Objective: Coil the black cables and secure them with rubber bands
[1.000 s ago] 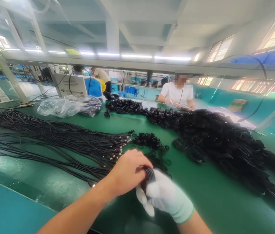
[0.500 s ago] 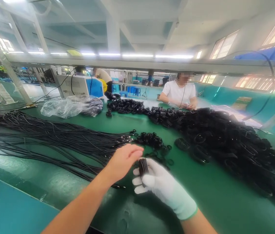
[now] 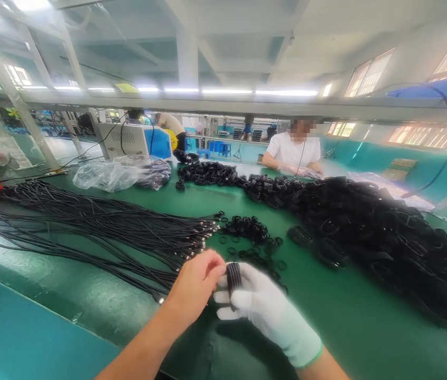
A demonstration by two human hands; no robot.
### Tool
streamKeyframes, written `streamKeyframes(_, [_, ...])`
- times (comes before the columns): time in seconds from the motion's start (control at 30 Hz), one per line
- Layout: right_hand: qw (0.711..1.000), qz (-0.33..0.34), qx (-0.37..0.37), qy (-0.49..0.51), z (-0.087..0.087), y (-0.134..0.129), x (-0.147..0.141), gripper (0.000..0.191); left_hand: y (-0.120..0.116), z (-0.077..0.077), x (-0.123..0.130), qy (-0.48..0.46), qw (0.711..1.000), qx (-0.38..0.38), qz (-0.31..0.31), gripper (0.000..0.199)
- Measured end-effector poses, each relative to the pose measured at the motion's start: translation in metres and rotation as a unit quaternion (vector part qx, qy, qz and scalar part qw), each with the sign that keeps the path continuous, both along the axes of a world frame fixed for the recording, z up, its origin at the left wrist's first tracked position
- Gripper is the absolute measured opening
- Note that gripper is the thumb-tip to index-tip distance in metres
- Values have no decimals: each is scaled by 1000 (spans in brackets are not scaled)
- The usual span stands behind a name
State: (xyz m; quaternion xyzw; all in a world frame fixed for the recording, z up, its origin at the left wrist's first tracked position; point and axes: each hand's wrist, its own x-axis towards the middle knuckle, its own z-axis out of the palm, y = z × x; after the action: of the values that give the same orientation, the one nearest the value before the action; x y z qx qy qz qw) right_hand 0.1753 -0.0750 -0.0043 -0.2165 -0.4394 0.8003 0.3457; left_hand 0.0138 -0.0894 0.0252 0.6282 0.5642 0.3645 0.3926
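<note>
A small, tight coil of black cable (image 3: 234, 276) stands between the thumb and fingers of my right hand (image 3: 261, 298), which wears a white glove. My bare left hand (image 3: 197, 282) is closed at the coil's left edge, thumb and fingers drawn together. Whatever those fingertips pinch is too hidden to make out. Beyond both hands lies a small heap of thin black rings (image 3: 247, 228), with a few loose ones around it. Long straight black cables (image 3: 100, 216) with metal-tipped plugs stretch away to the left.
A large pile of coiled black cables (image 3: 366, 227) covers the right side of the green table (image 3: 326, 327). Clear plastic bags (image 3: 106, 175) and a white-and-blue machine (image 3: 136, 141) stand further back. Across the table sits a person in a white shirt (image 3: 292, 153).
My left hand has come down and nearer to the coil, its fingers now curled at the coil's edge. The right hand keeps hold of the coil. The view has shifted slightly.
</note>
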Motion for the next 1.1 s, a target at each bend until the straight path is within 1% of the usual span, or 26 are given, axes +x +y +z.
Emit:
streamKeyframes(0.03, [1000,2,-4,-11,2,-1,0,47,-1,0,-1,42,998,52,16,15])
streamKeyframes(0.1, [999,7,-3,-32,5,-2,-1,54,-2,-2,0,96,986,138,18,32])
streamKeyframes(0.17, [999,11,6,-38,6,-3,-2,57,-1,-7,3,115,978,174,13,36])
streamKeyframes(0.27, [1000,21,3,-8,2,-2,-1,54,5,-13,9,93,981,163,46,34])
streamKeyframes(0.33, [998,41,-16,33,-5,1,2,49,11,-9,12,88,986,133,48,30])
streamKeyframes(0.43, [988,81,-65,114,-11,4,10,43,18,10,11,100,990,100,12,22])
streamKeyframes(0.5, [982,92,-89,142,-8,6,17,45,20,25,3,98,991,92,17,25])
streamKeyframes(0.53, [984,88,-82,134,-5,8,22,47,20,30,-4,95,991,90,34,27])
streamKeyframes(0.57, [990,70,-58,108,-1,10,27,48,20,34,-13,99,989,90,56,26])
streamKeyframes(0.6, [998,33,-12,57,3,14,34,48,19,35,-23,106,988,89,70,27])
streamKeyframes(0.63, [997,-28,56,-33,7,19,43,47,19,33,-35,117,986,89,80,29])
streamKeyframes(0.67, [974,-109,133,-151,11,26,54,46,18,28,-47,141,982,88,96,31])
streamKeyframes(0.7, [920,-195,201,-273,13,35,68,46,17,21,-59,167,976,84,112,33])
streamKeyframes(0.73, [828,-281,257,-412,15,45,84,47,16,13,-70,190,970,75,130,35])
streamKeyframes(0.77, [757,-340,269,-489,15,56,101,52,15,4,-79,206,967,65,133,36])
streamKeyframes(0.8, [715,-371,269,-528,15,68,119,56,14,-6,-86,215,964,63,143,36])
streamKeyframes(0.87, [636,-403,272,-600,13,93,151,57,9,-22,-92,223,965,48,131,35])
streamKeyframes(0.9, [605,-401,273,-632,12,104,163,57,6,-28,-91,226,966,41,118,33])
streamKeyframes(0.97, [559,-376,280,-684,11,123,175,55,-1,-35,-81,228,970,31,80,27])
streamKeyframes(1.07, [514,-324,299,-736,14,133,171,50,-14,-35,-60,217,974,53,37,18])
streamKeyframes(1.1, [498,-315,307,-747,15,133,170,50,-18,-34,-56,213,974,63,39,16])
